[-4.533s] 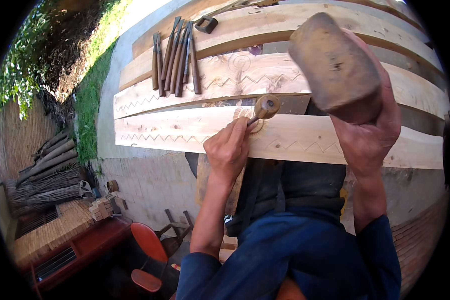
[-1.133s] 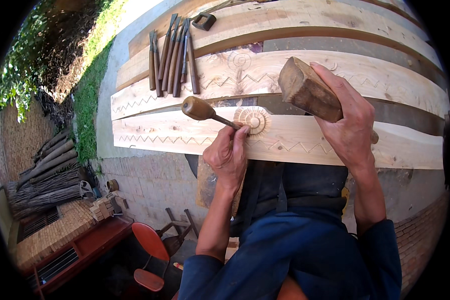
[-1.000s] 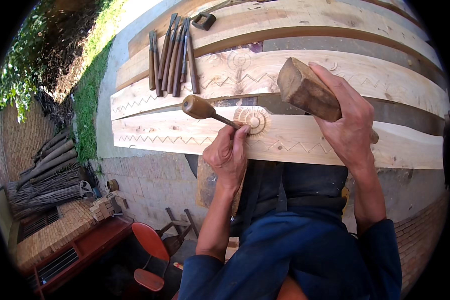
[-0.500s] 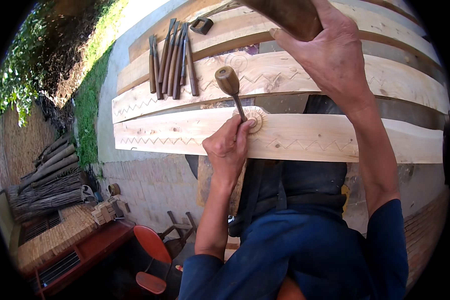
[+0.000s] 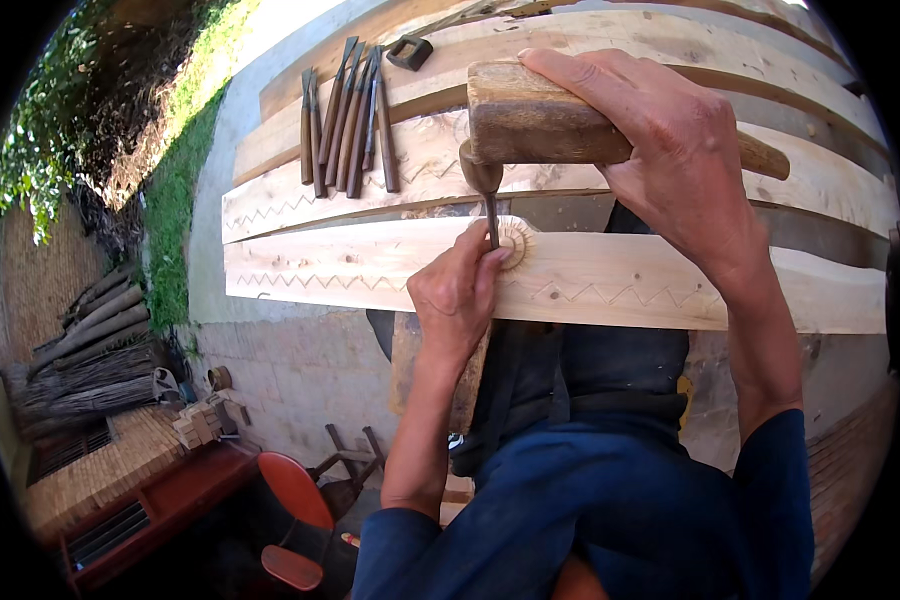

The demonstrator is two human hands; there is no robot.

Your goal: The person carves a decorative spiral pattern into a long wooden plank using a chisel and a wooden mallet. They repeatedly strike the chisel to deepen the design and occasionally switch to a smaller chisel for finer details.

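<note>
Fingers [image 5: 472, 245] of left hand [image 5: 450, 287] grip brown-handled metal chisel [image 5: 484, 178]; right hand [image 5: 675, 140] grasps blocky brown wooden mallet [image 5: 545, 118], beside round pale-wood rosette [image 5: 514, 248], right-side rays [image 5: 529, 242] cut, left obscured.

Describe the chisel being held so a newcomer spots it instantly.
Find the nearest pale plank, then the round carved rosette on it. At the rosette, the left grip holds the chisel, a wooden mallet at its handle. It alone is held; the other chisels lie bunched together farther away.
</note>
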